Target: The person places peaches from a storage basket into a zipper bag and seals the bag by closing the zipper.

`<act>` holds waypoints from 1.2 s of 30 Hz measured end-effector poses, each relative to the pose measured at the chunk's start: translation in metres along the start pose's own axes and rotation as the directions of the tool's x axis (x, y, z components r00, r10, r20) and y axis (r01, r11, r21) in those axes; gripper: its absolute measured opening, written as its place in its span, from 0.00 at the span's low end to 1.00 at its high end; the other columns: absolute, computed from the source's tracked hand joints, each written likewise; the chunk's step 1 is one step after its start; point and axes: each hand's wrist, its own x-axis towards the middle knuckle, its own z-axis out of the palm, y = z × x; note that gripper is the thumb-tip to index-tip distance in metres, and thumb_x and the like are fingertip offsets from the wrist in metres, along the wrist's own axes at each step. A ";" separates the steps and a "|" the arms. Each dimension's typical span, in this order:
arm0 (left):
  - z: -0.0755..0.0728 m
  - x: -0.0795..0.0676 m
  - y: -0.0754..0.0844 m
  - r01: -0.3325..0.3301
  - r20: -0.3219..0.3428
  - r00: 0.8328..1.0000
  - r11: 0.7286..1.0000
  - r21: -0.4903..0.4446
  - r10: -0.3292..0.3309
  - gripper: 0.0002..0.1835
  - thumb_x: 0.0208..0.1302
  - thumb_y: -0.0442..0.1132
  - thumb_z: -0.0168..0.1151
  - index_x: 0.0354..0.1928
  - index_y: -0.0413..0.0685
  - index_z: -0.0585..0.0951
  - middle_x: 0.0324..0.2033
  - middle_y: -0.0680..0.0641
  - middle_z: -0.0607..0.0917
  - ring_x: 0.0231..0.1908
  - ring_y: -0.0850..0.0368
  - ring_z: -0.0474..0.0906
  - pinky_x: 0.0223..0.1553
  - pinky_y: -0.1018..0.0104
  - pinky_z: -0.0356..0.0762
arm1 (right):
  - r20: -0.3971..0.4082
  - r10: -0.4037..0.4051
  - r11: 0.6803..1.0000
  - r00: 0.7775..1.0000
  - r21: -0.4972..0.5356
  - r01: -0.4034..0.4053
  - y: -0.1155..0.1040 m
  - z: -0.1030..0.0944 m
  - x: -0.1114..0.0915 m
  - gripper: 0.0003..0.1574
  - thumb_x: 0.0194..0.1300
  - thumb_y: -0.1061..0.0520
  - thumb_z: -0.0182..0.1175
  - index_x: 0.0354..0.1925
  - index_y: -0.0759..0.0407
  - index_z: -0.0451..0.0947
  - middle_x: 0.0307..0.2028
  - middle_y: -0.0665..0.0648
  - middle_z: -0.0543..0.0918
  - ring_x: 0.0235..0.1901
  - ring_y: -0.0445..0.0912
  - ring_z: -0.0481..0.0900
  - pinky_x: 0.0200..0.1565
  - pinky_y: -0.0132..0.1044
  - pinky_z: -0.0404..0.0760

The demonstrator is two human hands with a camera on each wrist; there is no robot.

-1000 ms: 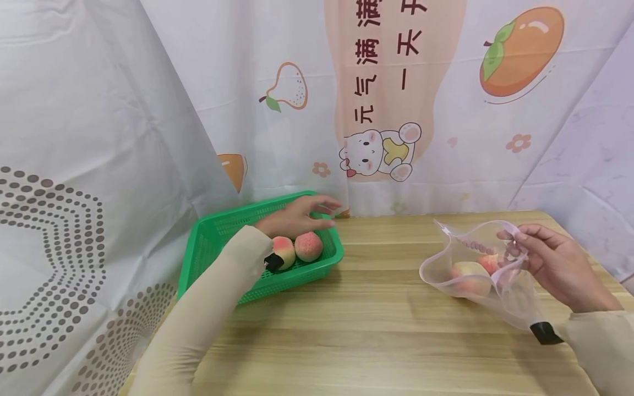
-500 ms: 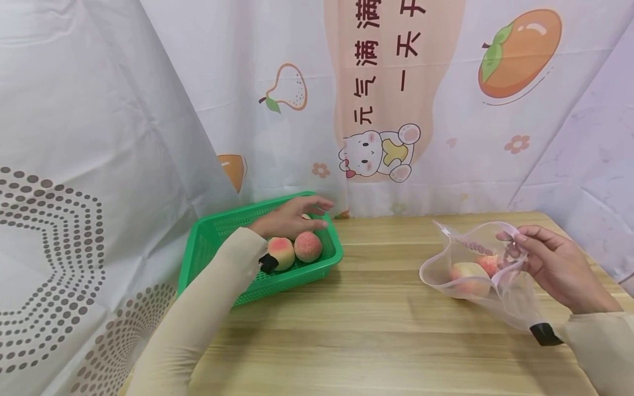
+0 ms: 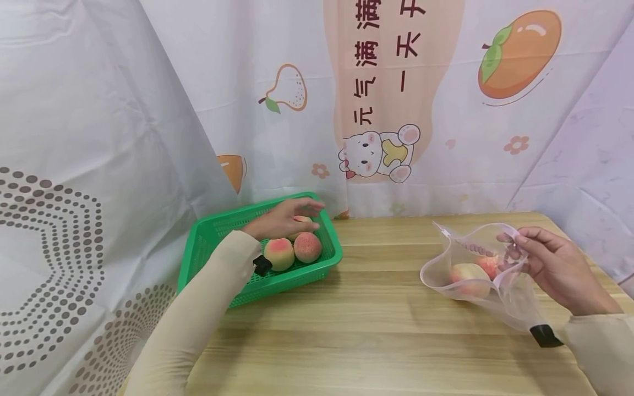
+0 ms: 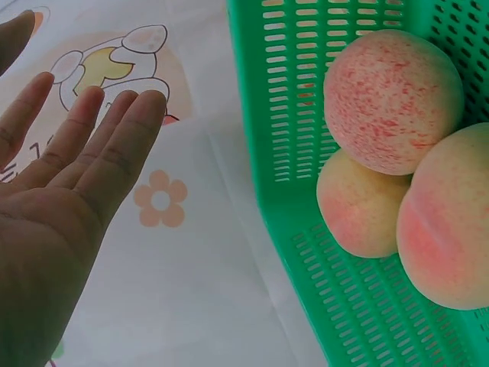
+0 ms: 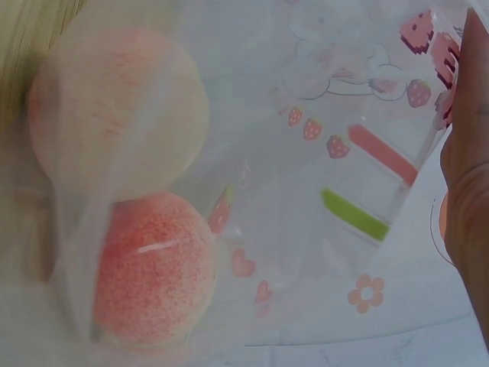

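Observation:
My left hand (image 3: pixel 282 219) hovers above the green basket (image 3: pixel 233 300) with its fingers apart and loosely bent, holding nothing. Three peaches lie together in the basket: a yellowish one (image 3: pixel 279 254), a redder one (image 3: pixel 307 247), and a third (image 4: pixel 361 205) partly covered by the hand in the head view. On the right, my right hand (image 3: pixel 564 267) pinches the rim of a clear zip bag (image 3: pixel 515 308) between thumb and fingers. The bag's mouth gapes. Inside are a pale peach (image 3: pixel 470 279) and a red peach (image 3: pixel 487 265), seen through the plastic.
Everything stands on a wooden table (image 3: pixel 356 341). A printed curtain (image 3: pixel 297 143) hangs close behind the basket, and another sheet (image 3: pixel 99 137) covers the left side. Table surface separates the basket from the bag.
My left hand has drawn back slightly to the left over the basket, showing more of the peach behind it. The right hand and bag have barely moved.

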 end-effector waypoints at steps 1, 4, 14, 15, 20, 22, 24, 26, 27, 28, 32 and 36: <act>0.000 0.000 -0.001 0.001 -0.003 1.000 1.000 0.002 -0.001 0.25 0.69 0.33 0.63 0.66 0.38 0.72 0.66 0.41 0.72 0.66 0.38 0.68 0.63 0.51 0.70 | -0.002 -0.001 1.000 1.000 0.002 0.001 0.000 0.000 0.000 0.26 0.75 0.77 0.30 0.46 0.71 0.77 0.48 0.64 0.85 0.35 0.46 0.84 0.38 0.39 0.85; -0.001 -0.002 -0.002 0.004 -0.006 1.000 1.000 0.001 -0.004 0.25 0.69 0.32 0.63 0.66 0.37 0.72 0.67 0.39 0.71 0.66 0.37 0.68 0.63 0.50 0.71 | 0.006 -0.004 1.000 1.000 0.003 0.004 0.000 0.000 0.000 0.26 0.75 0.77 0.30 0.47 0.72 0.77 0.49 0.64 0.85 0.36 0.47 0.85 0.38 0.39 0.85; -0.004 -0.008 -0.016 0.036 -0.016 0.999 0.999 0.023 -0.035 0.25 0.70 0.32 0.62 0.66 0.37 0.72 0.66 0.37 0.72 0.65 0.42 0.71 0.59 0.54 0.76 | 0.012 -0.006 1.000 1.000 -0.001 0.006 0.000 -0.001 -0.001 0.27 0.75 0.77 0.29 0.48 0.72 0.76 0.49 0.64 0.85 0.37 0.48 0.85 0.38 0.39 0.85; -0.004 -0.008 -0.018 0.040 -0.018 0.999 0.999 0.027 -0.040 0.25 0.69 0.32 0.63 0.66 0.38 0.72 0.65 0.37 0.73 0.65 0.42 0.71 0.58 0.54 0.76 | 0.011 -0.006 1.000 1.000 0.000 0.006 0.000 -0.001 -0.001 0.27 0.75 0.77 0.29 0.48 0.72 0.76 0.49 0.64 0.85 0.37 0.47 0.85 0.38 0.39 0.85; -0.006 -0.012 -0.023 0.049 -0.018 0.999 0.998 0.032 -0.049 0.26 0.68 0.33 0.64 0.66 0.39 0.72 0.64 0.39 0.74 0.65 0.40 0.70 0.60 0.52 0.74 | 0.016 -0.006 1.000 1.000 0.001 0.006 0.000 0.000 0.000 0.27 0.75 0.77 0.29 0.48 0.72 0.76 0.49 0.64 0.85 0.37 0.48 0.85 0.38 0.40 0.85; -0.007 -0.014 -0.025 0.050 -0.018 0.999 0.998 0.032 -0.049 0.26 0.68 0.33 0.65 0.66 0.39 0.73 0.64 0.40 0.74 0.65 0.40 0.70 0.60 0.52 0.74 | 0.020 -0.007 1.000 1.000 -0.002 0.007 0.000 0.000 0.000 0.27 0.75 0.77 0.29 0.48 0.72 0.76 0.49 0.64 0.85 0.37 0.48 0.85 0.38 0.40 0.85; -0.008 -0.015 -0.028 0.050 -0.019 0.999 0.998 0.027 -0.049 0.26 0.68 0.33 0.65 0.66 0.39 0.73 0.64 0.40 0.75 0.65 0.40 0.70 0.60 0.51 0.74 | 0.022 -0.006 1.000 1.000 -0.004 0.006 0.000 0.000 0.000 0.27 0.75 0.77 0.29 0.48 0.72 0.76 0.50 0.64 0.85 0.37 0.47 0.85 0.38 0.40 0.85; -0.008 -0.017 -0.030 0.052 -0.022 0.998 0.998 0.028 -0.051 0.26 0.67 0.34 0.66 0.65 0.39 0.73 0.63 0.40 0.75 0.65 0.39 0.70 0.61 0.51 0.73 | 0.023 -0.006 1.000 1.000 -0.002 0.006 0.000 0.000 0.000 0.27 0.76 0.77 0.28 0.48 0.72 0.76 0.49 0.64 0.85 0.37 0.47 0.85 0.38 0.40 0.85; -0.009 -0.018 -0.031 0.055 -0.024 0.998 0.998 0.028 -0.054 0.26 0.67 0.33 0.66 0.65 0.39 0.74 0.63 0.40 0.75 0.65 0.39 0.71 0.61 0.51 0.73 | 0.023 -0.006 1.000 1.000 -0.002 0.006 0.001 0.000 0.000 0.27 0.76 0.77 0.28 0.48 0.72 0.76 0.49 0.64 0.85 0.37 0.47 0.85 0.38 0.40 0.85; -0.009 -0.018 -0.032 0.055 -0.025 0.998 0.998 0.027 -0.055 0.26 0.67 0.33 0.66 0.65 0.39 0.74 0.63 0.40 0.75 0.64 0.39 0.71 0.61 0.51 0.73 | 0.023 -0.006 1.000 1.000 -0.002 0.006 0.001 0.000 0.000 0.27 0.76 0.77 0.29 0.48 0.72 0.76 0.49 0.64 0.85 0.37 0.47 0.85 0.38 0.40 0.85; -0.010 -0.021 -0.037 0.059 -0.032 0.998 0.998 0.013 -0.059 0.26 0.66 0.32 0.66 0.65 0.38 0.73 0.63 0.38 0.75 0.64 0.38 0.71 0.61 0.50 0.73 | 0.018 0.001 1.000 1.000 0.000 -0.001 0.001 0.000 0.000 0.27 0.76 0.77 0.29 0.48 0.72 0.77 0.49 0.64 0.85 0.38 0.47 0.85 0.38 0.40 0.85; -0.011 -0.025 -0.043 0.052 -0.039 0.998 0.998 0.018 -0.051 0.26 0.66 0.33 0.66 0.65 0.38 0.74 0.63 0.38 0.75 0.63 0.38 0.71 0.60 0.49 0.73 | 0.008 0.010 1.000 1.000 -0.002 -0.010 0.001 -0.001 -0.001 0.27 0.76 0.76 0.30 0.49 0.71 0.77 0.50 0.63 0.85 0.38 0.47 0.85 0.38 0.39 0.85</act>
